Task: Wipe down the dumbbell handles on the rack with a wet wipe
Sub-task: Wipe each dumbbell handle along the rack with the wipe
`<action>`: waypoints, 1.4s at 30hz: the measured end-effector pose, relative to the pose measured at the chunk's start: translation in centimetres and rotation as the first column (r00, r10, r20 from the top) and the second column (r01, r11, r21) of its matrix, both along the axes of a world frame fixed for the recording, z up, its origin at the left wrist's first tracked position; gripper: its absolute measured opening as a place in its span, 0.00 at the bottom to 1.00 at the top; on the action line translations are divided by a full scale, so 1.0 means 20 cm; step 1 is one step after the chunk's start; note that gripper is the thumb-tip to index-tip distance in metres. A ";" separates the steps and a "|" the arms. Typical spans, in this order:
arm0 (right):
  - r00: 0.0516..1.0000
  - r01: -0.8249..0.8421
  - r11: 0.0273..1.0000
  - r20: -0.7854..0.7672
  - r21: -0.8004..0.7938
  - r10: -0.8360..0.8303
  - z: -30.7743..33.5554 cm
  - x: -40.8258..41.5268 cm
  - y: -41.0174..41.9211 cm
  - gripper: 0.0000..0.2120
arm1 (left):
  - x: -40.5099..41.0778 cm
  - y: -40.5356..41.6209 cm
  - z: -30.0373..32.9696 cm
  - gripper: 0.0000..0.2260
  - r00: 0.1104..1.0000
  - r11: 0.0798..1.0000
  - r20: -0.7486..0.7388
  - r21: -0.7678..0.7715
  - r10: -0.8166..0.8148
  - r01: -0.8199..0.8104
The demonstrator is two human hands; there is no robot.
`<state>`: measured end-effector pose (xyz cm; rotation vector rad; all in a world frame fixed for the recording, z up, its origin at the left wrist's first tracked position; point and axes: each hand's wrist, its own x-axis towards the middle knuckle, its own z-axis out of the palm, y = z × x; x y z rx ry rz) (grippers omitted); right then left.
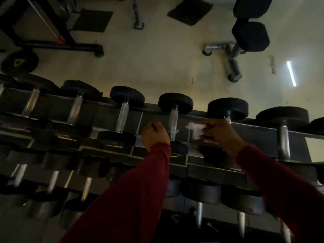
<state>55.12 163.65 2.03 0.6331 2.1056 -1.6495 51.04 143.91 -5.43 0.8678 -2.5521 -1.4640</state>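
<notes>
A long dark rack [254, 130] carries rows of black-headed dumbbells with chrome handles. My right hand [220, 135] pinches a white wet wipe [196, 128] just right of one chrome handle [174, 123] on the top row. My left hand [154, 135] is curled into a loose fist just left of that same handle, close to it; whether it holds anything is unclear. Both arms wear dark red sleeves. The dumbbell under my right hand is partly hidden.
Other top-row handles stand at left [122, 116] and right [283, 141]. Lower rows of dumbbells [201, 190] sit under my arms. Beyond the rack lie a pale floor, a bench [245, 35], a dark frame [52, 41] and a weight plate [19, 62].
</notes>
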 end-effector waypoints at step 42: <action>0.914 -0.395 0.824 0.265 0.405 0.308 -0.33 0.13 0.61 0.10 | 0.47 1.02 0.08 0.14 0.921 0.936 0.178 0.004 0.345 -0.352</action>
